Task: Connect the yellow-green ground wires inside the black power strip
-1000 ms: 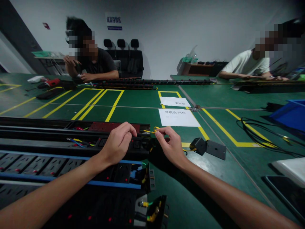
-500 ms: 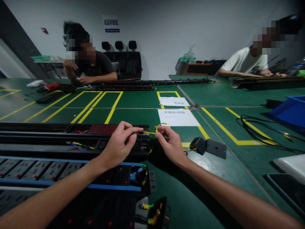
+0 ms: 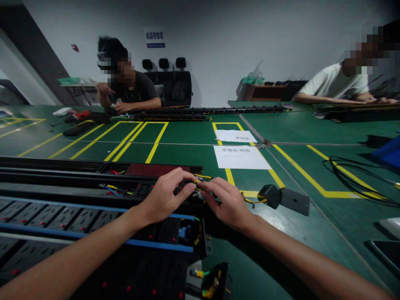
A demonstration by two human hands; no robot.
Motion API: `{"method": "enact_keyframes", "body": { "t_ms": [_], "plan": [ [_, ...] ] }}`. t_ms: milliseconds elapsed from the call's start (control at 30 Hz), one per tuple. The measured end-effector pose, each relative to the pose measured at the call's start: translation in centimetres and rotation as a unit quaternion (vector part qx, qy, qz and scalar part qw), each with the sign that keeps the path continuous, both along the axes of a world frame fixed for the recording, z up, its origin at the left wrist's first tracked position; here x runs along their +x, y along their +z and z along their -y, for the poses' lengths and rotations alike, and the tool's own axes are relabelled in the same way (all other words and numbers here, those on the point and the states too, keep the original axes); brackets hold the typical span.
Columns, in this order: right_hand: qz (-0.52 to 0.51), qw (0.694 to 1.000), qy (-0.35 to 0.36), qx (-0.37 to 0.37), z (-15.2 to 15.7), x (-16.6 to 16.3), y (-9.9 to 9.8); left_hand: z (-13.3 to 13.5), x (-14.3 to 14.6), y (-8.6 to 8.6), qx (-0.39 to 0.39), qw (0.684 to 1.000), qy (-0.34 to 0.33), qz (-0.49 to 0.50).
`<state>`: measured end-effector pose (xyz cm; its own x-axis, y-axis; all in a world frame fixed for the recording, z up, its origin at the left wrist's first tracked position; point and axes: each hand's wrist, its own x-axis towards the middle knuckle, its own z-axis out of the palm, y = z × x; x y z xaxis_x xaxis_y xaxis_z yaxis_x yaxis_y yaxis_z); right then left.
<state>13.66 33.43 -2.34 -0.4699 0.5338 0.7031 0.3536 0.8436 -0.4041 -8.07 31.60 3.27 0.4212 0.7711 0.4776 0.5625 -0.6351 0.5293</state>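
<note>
My left hand (image 3: 170, 193) is closed in a pinch at the right end of a black power strip rail, its fingertips on a short piece of yellow wire (image 3: 196, 181). Opposite it, my right hand (image 3: 228, 204) pinches at the same spot, and the two sets of fingertips nearly touch. Just above them, another yellow wire (image 3: 204, 177) runs along the rail end. A dark red socket module (image 3: 145, 170) sits in the rail behind my left hand. Below lies a blue-edged strip (image 3: 71, 218) with several black sockets. My fingers partly cover the wire ends.
White paper sheets (image 3: 243, 157) lie beyond my hands. To the right are a black bracket (image 3: 270, 196) with a flat plate, coiled black cable (image 3: 343, 179) and a blue bin (image 3: 387, 154). Two people work across the green table (image 3: 187, 141). Another strip (image 3: 125, 275) lies nearest me.
My hands have come together; earlier the yellow wire stretched between them, its end curling above my right fingers. The view has turned slightly left.
</note>
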Motion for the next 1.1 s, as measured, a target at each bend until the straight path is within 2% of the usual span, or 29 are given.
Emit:
{"method": "enact_keyframes", "body": {
  "t_ms": [267, 333, 467, 600, 667, 700, 733, 800, 833, 867, 900, 933, 1100],
  "plan": [
    [0.063, 0.997, 0.005, 0.032, 0.3, 0.2, 0.3, -0.1, -0.3, 0.0, 0.057, 0.998, -0.012, -0.018],
    [0.069, 0.997, 0.002, 0.02, 0.3, 0.2, 0.3, -0.1, -0.3, 0.0, 0.066, 0.998, -0.009, -0.025],
    [-0.013, 0.998, 0.014, -0.067, 0.4, -0.2, 0.7, -0.1, -0.2, 0.2, 0.054, 0.999, 0.006, 0.003],
    [-0.065, 0.974, 0.049, -0.211, 0.5, -0.5, 2.4, -0.2, -0.1, 0.3, 0.026, 0.997, 0.011, 0.073],
    [-0.087, 0.939, 0.084, -0.323, 0.6, -0.5, 3.5, -0.2, -0.2, 0.3, 0.01, 0.994, 0.013, 0.109],
    [-0.101, 0.904, 0.11, -0.401, 0.6, -0.5, 4.0, -0.2, -0.1, 0.3, 0.0, 0.992, 0.012, 0.124],
    [-0.12, 0.855, 0.133, -0.486, 0.7, -0.5, 4.4, -0.2, -0.1, 0.3, -0.01, 0.991, 0.011, 0.136],
    [-0.151, 0.734, 0.184, -0.636, 0.9, -0.4, 5.1, -0.2, 0.0, 0.4, -0.032, 0.988, 0.008, 0.152],
    [-0.165, 0.682, 0.203, -0.683, 1.0, -0.4, 5.3, -0.1, 0.0, 0.5, -0.043, 0.987, 0.006, 0.156],
    [-0.176, 0.644, 0.216, -0.713, 1.0, -0.4, 5.5, -0.1, 0.1, 0.5, -0.055, 0.986, 0.004, 0.157],
    [-0.184, 0.624, 0.219, -0.727, 1.0, -0.4, 5.6, -0.2, 0.1, 0.5, -0.069, 0.985, 0.005, 0.158],
    [-0.188, 0.621, 0.216, -0.73, 1.0, -0.3, 5.7, -0.2, 0.2, 0.5, -0.085, 0.984, 0.007, 0.158],
    [-0.157, 0.682, 0.165, -0.695, 0.7, 0.0, 6.0, -0.5, 0.2, 0.1, -0.15, 0.973, 0.029, 0.174]
  ]
}}
